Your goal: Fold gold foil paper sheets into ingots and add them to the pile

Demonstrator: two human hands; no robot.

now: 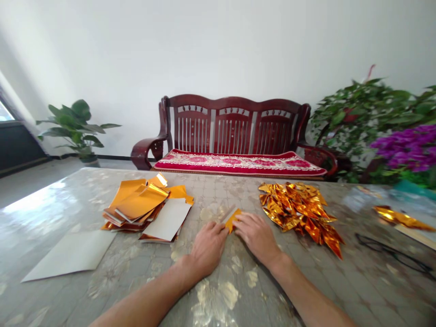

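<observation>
Both hands lie close together, fingers angled inward, the left hand [207, 247] and the right hand [257, 236] meeting over a small folded piece of gold foil with a white underside [232, 219], which sits on the tabletop between them. The fingertips press on or around it, though whether they pinch it or only hold it flat cannot be told from this view. To the left of the hands lies a loose stack of flat rectangular gold foil sheets [136, 204], with a white-backed sheet [166, 220] resting across its near corner and a larger white sheet [68, 256] apart from it on the table. To the right of the hands is a sizeable heap of folded, pointed gold foil pieces [296, 211], so plenty of both flat and folded material is on show. Farther right, a blurred gold foil strip [402, 218] lies near thin black eyeglasses [391, 254]. All of this rests on a glossy grey tablecloth with a pale gold pattern [306, 290]. Beyond the table stands a dark red wooden bench [231, 122] with a red floral cushion [238, 163], against a white wall [204, 45], between a green potted plant [75, 127] and a leafy plant [361, 118] beside purple flowers [405, 145].
</observation>
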